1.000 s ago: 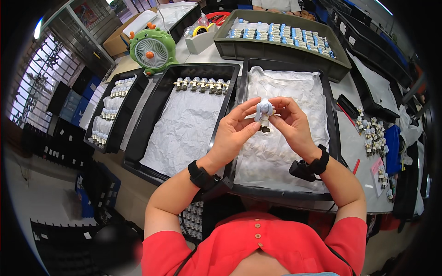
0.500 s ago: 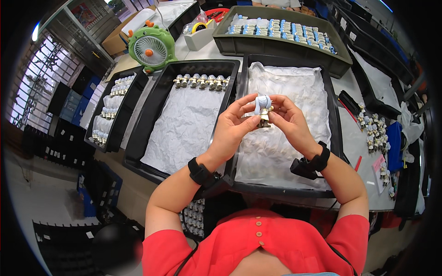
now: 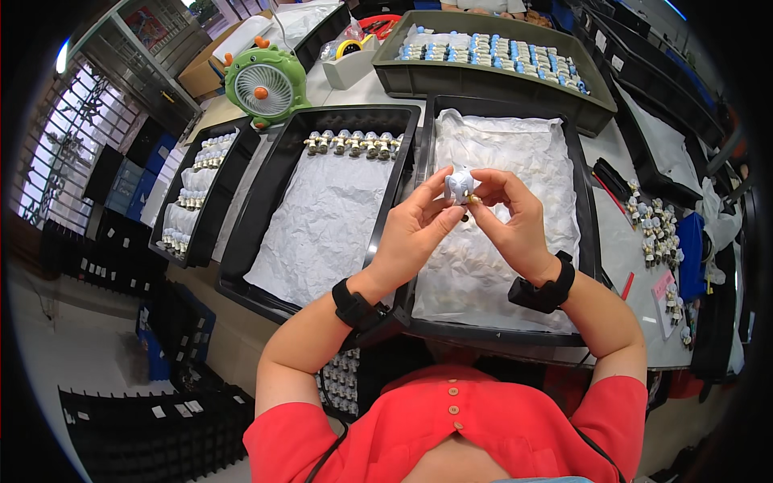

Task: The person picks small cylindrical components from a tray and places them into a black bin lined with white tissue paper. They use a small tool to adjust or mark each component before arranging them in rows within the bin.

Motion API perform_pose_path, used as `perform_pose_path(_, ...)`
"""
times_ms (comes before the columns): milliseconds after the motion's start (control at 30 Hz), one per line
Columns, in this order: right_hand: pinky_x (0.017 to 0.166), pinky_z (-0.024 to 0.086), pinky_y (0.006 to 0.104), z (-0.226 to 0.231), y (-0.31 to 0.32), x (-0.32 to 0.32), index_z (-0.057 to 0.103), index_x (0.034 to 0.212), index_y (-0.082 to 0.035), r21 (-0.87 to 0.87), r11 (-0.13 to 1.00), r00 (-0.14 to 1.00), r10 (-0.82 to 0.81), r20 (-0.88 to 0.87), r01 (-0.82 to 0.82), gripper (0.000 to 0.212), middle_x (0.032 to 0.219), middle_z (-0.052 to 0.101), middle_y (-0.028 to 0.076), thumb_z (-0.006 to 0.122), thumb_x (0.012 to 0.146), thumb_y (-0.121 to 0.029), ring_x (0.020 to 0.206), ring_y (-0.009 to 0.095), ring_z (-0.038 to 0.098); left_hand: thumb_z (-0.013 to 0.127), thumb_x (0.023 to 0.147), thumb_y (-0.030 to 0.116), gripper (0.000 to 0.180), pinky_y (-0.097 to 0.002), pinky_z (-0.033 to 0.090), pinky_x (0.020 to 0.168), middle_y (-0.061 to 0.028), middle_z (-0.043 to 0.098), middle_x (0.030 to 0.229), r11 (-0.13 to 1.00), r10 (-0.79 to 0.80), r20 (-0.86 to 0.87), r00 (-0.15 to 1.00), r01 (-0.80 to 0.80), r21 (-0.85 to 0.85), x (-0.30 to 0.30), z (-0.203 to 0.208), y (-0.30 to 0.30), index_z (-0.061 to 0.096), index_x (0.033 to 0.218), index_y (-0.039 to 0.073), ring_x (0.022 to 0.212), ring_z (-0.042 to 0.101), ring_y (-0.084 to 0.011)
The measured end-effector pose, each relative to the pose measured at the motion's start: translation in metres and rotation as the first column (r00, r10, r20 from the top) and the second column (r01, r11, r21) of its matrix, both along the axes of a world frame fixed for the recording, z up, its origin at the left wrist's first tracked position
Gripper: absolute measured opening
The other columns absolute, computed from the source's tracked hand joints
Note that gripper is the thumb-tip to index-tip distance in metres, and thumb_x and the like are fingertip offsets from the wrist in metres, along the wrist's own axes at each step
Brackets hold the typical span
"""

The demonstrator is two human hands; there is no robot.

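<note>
Between my two hands I hold a small figurine (image 3: 460,185) with a pale blue-grey head, above the right-hand black tray (image 3: 585,241). My left hand (image 3: 412,225) pinches it from the left with thumb and fingers. From the other side my right hand (image 3: 509,217) grips it, thumb near a small gold-coloured part. The figurine's lower body is mostly hidden by its head and my thumbs. White crumpled paper (image 3: 499,282) lines the tray below. In the middle black tray (image 3: 233,278), a row of similar figurines (image 3: 353,144) stands along the far end on white paper.
A narrower black tray (image 3: 199,245) with rows of figurines lies at the left. Behind are a green fan (image 3: 266,84) and an olive crate (image 3: 499,80) of blue-and-white figurines. Loose figurines (image 3: 656,229) and a blue bin (image 3: 690,253) are at the right.
The figurine has been turned in my fingers: its long-haired side and legs showed before, now mainly the rounded head shows. Both hands stay at nearly the same place.
</note>
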State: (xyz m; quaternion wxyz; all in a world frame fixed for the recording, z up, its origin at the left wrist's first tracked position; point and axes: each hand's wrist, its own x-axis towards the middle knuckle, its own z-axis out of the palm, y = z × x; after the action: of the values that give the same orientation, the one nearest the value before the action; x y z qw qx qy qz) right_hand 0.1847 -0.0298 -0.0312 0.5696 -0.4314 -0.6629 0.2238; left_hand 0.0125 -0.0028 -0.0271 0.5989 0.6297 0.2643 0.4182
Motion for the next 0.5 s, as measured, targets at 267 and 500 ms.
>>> perform_pose_path(267, 0.072, 0.049, 0.0282, 0.003, -0.006, -0.008, 0.057, 0.109, -0.005, 0.086, 0.993, 0.991, 0.071, 0.111, -0.08, 0.042, 0.093, 0.058, 0.008, 0.069, 0.07, 0.003, 0.081, 0.017, 0.06, 0.057, 0.09, 0.011, 0.06, -0.029, 0.044, 0.089, -0.0112, 0.051, 0.119, 0.994, -0.061, 0.058, 0.996, 0.066, -0.083, 0.001, -0.003, -0.002, 0.025, 0.14, 0.0, 0.106, 0.056, -0.0167)
perform_pose_path(500, 0.092, 0.041, 0.0372, 0.01, -0.007, -0.007, 0.048, 0.124, -0.008, 0.107, 0.99, 0.975, 0.067, 0.21, -0.091, 0.067, 0.114, 0.049, 0.011, 0.077, 0.063, -0.008, 0.108, 0.029, 0.047, 0.044, 0.096, 0.024, 0.053, -0.0305, 0.049, 0.082, -0.0114, 0.054, 0.118, 0.93, -0.107, 0.296, 0.949, 0.201, -0.307, -0.004, 0.007, 0.002, 0.025, 0.14, 0.003, 0.099, 0.061, -0.0242)
